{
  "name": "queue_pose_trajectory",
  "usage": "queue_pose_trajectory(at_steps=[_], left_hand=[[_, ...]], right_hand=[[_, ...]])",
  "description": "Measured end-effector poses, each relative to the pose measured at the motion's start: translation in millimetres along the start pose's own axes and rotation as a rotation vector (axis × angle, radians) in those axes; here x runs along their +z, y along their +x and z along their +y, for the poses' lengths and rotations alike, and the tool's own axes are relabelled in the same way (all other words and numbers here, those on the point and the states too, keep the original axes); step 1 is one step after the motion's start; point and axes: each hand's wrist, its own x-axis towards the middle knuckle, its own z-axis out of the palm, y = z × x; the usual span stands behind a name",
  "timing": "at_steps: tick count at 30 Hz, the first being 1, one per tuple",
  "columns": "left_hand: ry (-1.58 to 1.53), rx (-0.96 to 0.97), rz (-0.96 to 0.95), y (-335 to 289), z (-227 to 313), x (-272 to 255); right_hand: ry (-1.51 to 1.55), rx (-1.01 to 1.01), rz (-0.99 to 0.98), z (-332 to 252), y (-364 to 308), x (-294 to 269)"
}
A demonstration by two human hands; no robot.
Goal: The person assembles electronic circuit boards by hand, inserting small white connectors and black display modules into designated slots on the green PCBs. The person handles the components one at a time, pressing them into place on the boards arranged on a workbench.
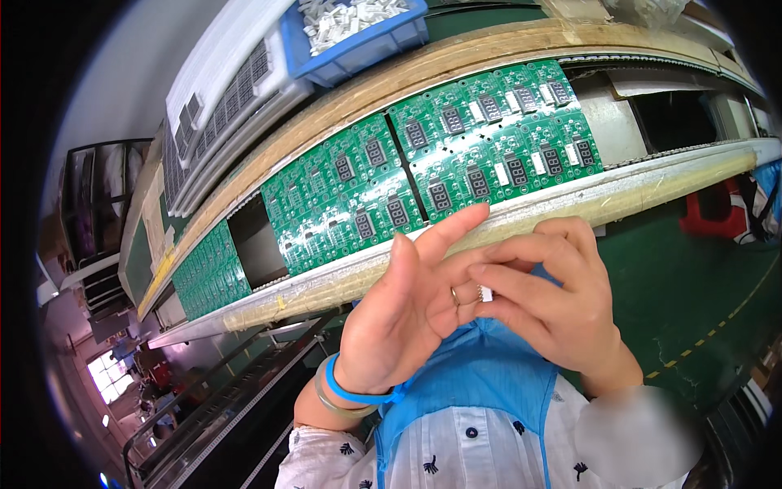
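Observation:
My left hand [395,314] is palm up in front of the rail, its thumb and index finger stretched apart. A ring and a blue wristband are on it. My right hand [554,297] reaches over its fingers and pinches a small white pin connector [486,293] between thumb and fingertips. Just beyond the hands lies a green circuit board panel [456,155] with black digit displays and several white connectors on its right part. Left of it, a second green panel [314,200] carries displays on its right half only; no white connectors show there.
The panels sit between the rails of a conveyor line [521,204]. Farther left is another green panel [212,273]. A blue bin [366,53] of white connectors stands behind the line, beside stacked white foam trays [232,53] holding black displays. A red object [709,213] is at right.

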Motion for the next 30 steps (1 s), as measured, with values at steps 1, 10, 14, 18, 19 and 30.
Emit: queue_pose_trajectory(at_steps=[1, 10, 14, 18, 19, 30], left_hand=[[0.021, 0.006, -0.011, -2, 1, -1], [0.464, 0.216, 0.179, -10, 7, -5], [0.474, 0.296, 0.161, -12, 7, -2], [0.399, 0.317, 0.149, -6, 6, -7], [0.401, 0.326, 0.140, -5, 7, -9], [0.512, 0.290, 0.043, 4, 19, -20]], right_hand=[[0.050, 0.021, 0.008, 0, 0, -1], [0.733, 0.309, 0.128, -1, 4, 9], [1.029, 0.294, 0.131, 3, 9, 19], [1.188, 0.291, 0.102, 4, 12, 27], [1.187, 0.284, 0.099, 5, 13, 27], [0.638, 0.149, 0.105, 13, 25, 7]])
